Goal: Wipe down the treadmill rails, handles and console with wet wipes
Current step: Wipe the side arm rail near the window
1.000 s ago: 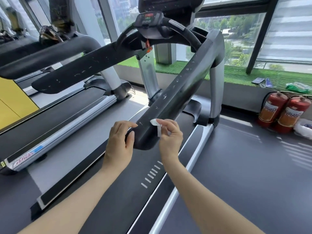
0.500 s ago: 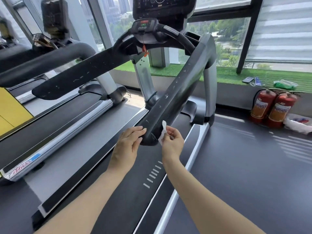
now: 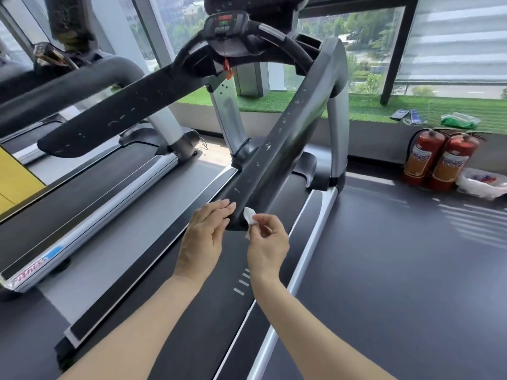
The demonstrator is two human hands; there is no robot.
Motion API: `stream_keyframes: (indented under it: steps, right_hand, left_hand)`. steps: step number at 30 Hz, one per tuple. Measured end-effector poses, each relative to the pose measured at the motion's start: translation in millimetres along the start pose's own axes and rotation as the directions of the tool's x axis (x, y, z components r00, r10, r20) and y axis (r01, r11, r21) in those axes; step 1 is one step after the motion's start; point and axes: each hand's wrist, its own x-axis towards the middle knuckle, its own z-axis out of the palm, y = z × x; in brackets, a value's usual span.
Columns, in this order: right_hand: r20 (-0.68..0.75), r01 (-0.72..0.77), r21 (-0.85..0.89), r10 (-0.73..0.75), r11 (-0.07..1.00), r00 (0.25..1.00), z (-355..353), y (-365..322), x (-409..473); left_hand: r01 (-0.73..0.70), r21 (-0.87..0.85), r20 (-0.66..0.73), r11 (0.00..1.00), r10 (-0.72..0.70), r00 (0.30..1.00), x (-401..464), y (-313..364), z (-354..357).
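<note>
A: Right hand [image 3: 267, 244] is at the near tip of the right rail [image 3: 277, 157], thumb and fingertips pinching a small bunched wet wipe [image 3: 249, 216]. The wipe looks to be touching the rail's end cap.

B: And the left hand [image 3: 204, 237]?

A: Fingers straight and together, their tips resting on the left face of that same tip. It holds nothing; I'd call it steadying.

B: So which way does the work lie?

A: Away from the person and upward. The rail's long axis climbs from the hands toward the console [image 3: 226, 23], and pale smudges dot its top face the whole way. My read: the wipe has to travel forward along that line, so the right hand, already on it, is the one to lead.

B: The other rail?

A: The left rail [image 3: 123, 116] runs off to the left, well apart from both hands, speckled too. The left hand is nearer it, but that is a reach across.

B: How far along, would you say?

A: Early, judging by the marks. The curved handles [image 3: 285, 42] below the console sit far up the frame, out of reach from this stance.
</note>
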Motion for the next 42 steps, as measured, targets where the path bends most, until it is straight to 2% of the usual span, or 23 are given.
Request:
stream_keyframes:
  steps: [3, 5, 7, 10, 12, 15, 21, 29, 32, 35, 37, 40, 42]
  right_hand:
    - [0.124, 0.161, 0.013, -0.161, 0.987, 0.979, 4, -11, -23]
    - [0.119, 0.174, 0.026, -0.175, 0.984, 0.977, 5, -9, -23]
    - [0.084, 0.102, 0.037, -0.104, 0.994, 0.991, 3, -5, -15]
    - [-0.010, -0.107, 0.069, 0.108, 0.992, 0.994, -1, 8, 11]
    - [-0.051, -0.229, 0.080, 0.234, 0.970, 0.971, -3, 17, 36]
    - [-0.029, -0.366, 0.134, 0.373, 0.921, 0.928, 0, 25, 62]
    - [0.070, -0.483, 0.395, 0.498, 0.782, 0.864, -1, 19, 52]
    - [0.182, -0.621, 0.575, 0.657, 0.533, 0.732, 10, -20, 2]
    - [0.215, -0.652, 0.579, 0.679, 0.490, 0.702, 16, -37, -9]
    - [0.277, -0.675, 0.545, 0.653, 0.497, 0.705, 18, -54, -18]
    - [0.307, -0.672, 0.524, 0.620, 0.523, 0.722, 18, -66, -22]
    - [0.342, -0.633, 0.494, 0.535, 0.597, 0.772, 15, -80, -26]
    - [0.376, -0.606, 0.446, 0.476, 0.659, 0.795, 7, -84, -28]
  left_hand:
    - [0.018, 0.024, 0.025, 1.000, -0.019, 1.000, 0, -1, -1]
    - [0.005, 0.032, 0.027, 0.999, -0.006, 1.000, 0, -1, -2]
    - [0.008, 0.025, 0.018, 1.000, -0.008, 1.000, 0, -1, -2]
    - [0.008, -0.004, 0.000, 1.000, -0.008, 1.000, 0, 2, -1]
    - [0.004, -0.012, -0.007, 1.000, -0.004, 1.000, 0, 2, 0]
    - [0.005, -0.010, -0.012, 1.000, -0.005, 1.000, 0, 1, 1]
    - [-0.009, -0.010, -0.007, 1.000, 0.009, 1.000, 0, 1, 0]
    - [0.012, -0.043, 0.012, 0.999, -0.012, 1.000, 2, -1, -3]
    - [0.038, -0.087, 0.078, 0.996, -0.031, 0.996, 4, 2, -11]
    - [0.113, -0.141, 0.135, 0.984, -0.094, 0.986, 6, 6, -25]
    - [0.173, -0.157, 0.108, 0.972, -0.157, 0.982, 6, 7, -33]
    - [0.295, -0.250, 0.070, 0.922, -0.286, 0.956, 2, 12, -43]
    - [0.320, -0.352, 0.093, 0.880, -0.307, 0.947, -1, 20, -49]
